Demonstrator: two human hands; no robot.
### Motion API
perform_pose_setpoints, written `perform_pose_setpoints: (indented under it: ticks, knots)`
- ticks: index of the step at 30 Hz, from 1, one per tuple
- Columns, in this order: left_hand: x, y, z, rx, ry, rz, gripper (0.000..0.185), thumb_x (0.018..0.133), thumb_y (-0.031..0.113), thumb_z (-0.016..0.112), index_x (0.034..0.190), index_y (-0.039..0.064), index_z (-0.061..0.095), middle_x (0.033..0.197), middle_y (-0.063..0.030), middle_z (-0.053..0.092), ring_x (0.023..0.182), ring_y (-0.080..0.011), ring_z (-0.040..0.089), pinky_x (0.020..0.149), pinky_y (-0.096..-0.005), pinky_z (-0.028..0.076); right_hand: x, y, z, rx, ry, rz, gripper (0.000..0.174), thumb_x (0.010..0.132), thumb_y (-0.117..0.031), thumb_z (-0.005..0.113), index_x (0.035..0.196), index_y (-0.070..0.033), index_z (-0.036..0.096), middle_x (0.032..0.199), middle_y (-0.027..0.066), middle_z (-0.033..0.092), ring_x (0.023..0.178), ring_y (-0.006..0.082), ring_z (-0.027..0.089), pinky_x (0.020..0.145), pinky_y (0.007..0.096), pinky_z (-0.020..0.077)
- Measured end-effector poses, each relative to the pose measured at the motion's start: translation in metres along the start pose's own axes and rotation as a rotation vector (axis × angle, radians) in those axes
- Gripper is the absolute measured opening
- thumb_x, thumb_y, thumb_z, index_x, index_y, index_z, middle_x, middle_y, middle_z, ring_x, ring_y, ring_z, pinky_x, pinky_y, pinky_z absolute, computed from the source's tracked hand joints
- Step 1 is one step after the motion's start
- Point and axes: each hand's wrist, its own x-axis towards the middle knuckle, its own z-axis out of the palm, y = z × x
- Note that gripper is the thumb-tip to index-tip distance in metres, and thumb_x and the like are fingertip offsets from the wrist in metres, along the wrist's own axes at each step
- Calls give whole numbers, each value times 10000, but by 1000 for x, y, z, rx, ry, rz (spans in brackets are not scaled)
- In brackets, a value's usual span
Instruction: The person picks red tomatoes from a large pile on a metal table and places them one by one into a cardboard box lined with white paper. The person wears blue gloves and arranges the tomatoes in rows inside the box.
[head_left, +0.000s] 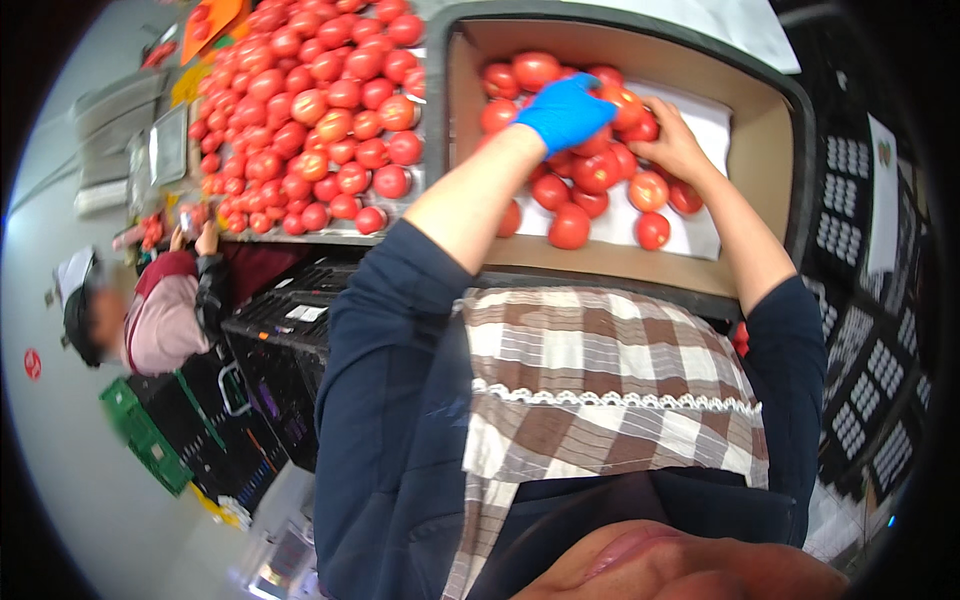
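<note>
Red tomatoes (596, 171) lie in a loose heap inside a large dark-rimmed crate (801, 150) with cardboard-coloured walls and white paper (697, 232) on its bottom. My left hand (568, 112), in a blue glove, reaches over the heap; its fingertips are at a tomato (624, 107) near the middle, and whether they grip it is not plain. Bare, my right hand (675, 142) has its thumb and fingers around a red tomato (643, 127) at the right side of the heap. Both hands are close together, with tomatoes between them.
Left of the crate, a table (415, 191) bears a wide spread of tomatoes (300, 112). Another person (169, 311) stands at its far left end, hands on a packed item. Black crates (277, 322) are stacked below, a green crate (146, 435) beyond. More black crates (862, 360) stand at right.
</note>
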Motion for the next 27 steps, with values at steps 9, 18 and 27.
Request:
perform_pose_setpoints:
  ticks: [9,18,27]
  knots:
    - [-14,24,-21,-32,-127,-98,717,916,495,626,1490,96,466,1464,-202,528,1324,-349,544,1078,-411,459,1,-28,-13,237,-93,44,654,707,-187,798,1307,-65,569,1290,155,558,1139,291,596,983,391,495]
    - [-12,27,-33,-686,-116,-83,655,943,430,676,1481,124,462,1405,-112,555,1290,-233,538,1051,-380,485,0,-60,-39,377,-37,-88,597,742,-193,816,1277,-72,583,1304,98,555,1190,240,590,1010,393,517]
    - [-16,41,-38,-1297,-144,-399,587,955,457,659,1375,62,551,1257,-151,641,1094,-281,674,887,-420,600,0,-75,-54,763,-115,-24,522,921,-359,671,1332,-68,535,1263,90,597,1092,185,643,921,362,548]
